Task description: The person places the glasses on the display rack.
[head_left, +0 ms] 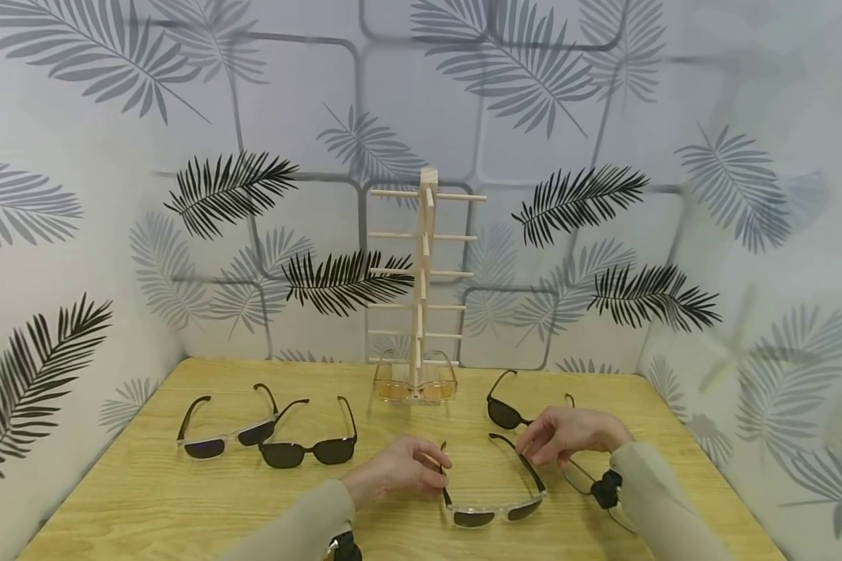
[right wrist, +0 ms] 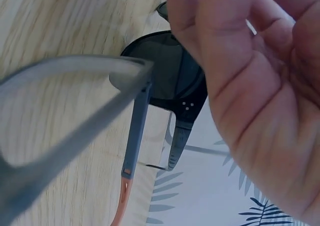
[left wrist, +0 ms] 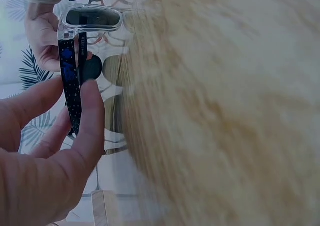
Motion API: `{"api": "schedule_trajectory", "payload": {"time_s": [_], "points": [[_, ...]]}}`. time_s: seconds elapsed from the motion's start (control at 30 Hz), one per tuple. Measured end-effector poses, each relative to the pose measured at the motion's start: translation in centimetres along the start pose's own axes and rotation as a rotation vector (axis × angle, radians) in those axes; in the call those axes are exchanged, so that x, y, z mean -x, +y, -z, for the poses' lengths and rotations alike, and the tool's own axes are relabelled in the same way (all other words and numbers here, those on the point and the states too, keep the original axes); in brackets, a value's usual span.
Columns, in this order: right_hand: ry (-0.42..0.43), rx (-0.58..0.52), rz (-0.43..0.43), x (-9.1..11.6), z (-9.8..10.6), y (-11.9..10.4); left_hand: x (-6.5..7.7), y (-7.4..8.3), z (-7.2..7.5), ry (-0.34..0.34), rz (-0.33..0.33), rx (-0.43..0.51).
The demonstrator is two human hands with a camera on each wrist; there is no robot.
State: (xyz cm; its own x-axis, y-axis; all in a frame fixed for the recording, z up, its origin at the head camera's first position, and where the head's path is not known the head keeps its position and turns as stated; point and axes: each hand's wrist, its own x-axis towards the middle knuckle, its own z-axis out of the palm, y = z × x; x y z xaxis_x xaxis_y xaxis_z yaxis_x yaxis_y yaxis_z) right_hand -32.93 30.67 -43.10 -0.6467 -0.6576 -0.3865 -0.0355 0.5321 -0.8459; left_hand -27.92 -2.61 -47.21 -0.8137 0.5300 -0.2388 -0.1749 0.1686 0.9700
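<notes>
Sunglasses with a clear front frame and dark temples [head_left: 473, 518] lie unfolded near the front of the table, lenses toward me. My left hand [head_left: 410, 467] pinches their left temple; in the left wrist view the dotted temple [left wrist: 69, 76] runs between thumb and fingers [left wrist: 92, 111]. My right hand [head_left: 568, 435] has its fingers curled at the other temple, which is hidden in the right wrist view by the hand [right wrist: 250, 86]. Just beyond that hand lie black sunglasses [head_left: 505, 413]. Under the right wrist are thin-framed glasses [head_left: 620, 518], their grey temple orange-tipped [right wrist: 135, 136].
A wooden eyewear rack [head_left: 421, 273] with crossbars stands at the back middle, amber-lensed glasses [head_left: 396, 391] at its foot. On the left are black sunglasses [head_left: 309, 452] and clear-framed dark-lensed sunglasses [head_left: 206, 448], close together. Leaf-patterned walls [head_left: 323, 78] enclose the table [head_left: 203, 514].
</notes>
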Motion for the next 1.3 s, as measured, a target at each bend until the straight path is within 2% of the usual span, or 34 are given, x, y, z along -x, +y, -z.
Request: {"api": "schedule_trajectory", "payload": {"time_s": [0.17,0.5,0.7,1.1,1.3], "points": [[-0.021,0.002,-0.017,-0.4,-0.2,-0.3,0.0,-0.1,0.2,0.002,0.038,0.048],[-0.094,-0.017,0.035,-1.4,-0.5,-0.6,0.1,-0.1,0.8,0.014,0.022,0.056],[-0.121,-0.053,0.05,-1.5,-0.6,-0.6,0.4,-0.1,1.2,-0.009,0.025,0.089],[-0.056,-0.175,0.092,-1.0,-1.3,-1.0,1.2,0.1,2.5,-0.09,0.002,0.162],[-0.033,-0.195,0.097,-1.2,-1.7,-1.4,1.8,-0.1,3.2,-0.119,-0.013,0.181]]}}
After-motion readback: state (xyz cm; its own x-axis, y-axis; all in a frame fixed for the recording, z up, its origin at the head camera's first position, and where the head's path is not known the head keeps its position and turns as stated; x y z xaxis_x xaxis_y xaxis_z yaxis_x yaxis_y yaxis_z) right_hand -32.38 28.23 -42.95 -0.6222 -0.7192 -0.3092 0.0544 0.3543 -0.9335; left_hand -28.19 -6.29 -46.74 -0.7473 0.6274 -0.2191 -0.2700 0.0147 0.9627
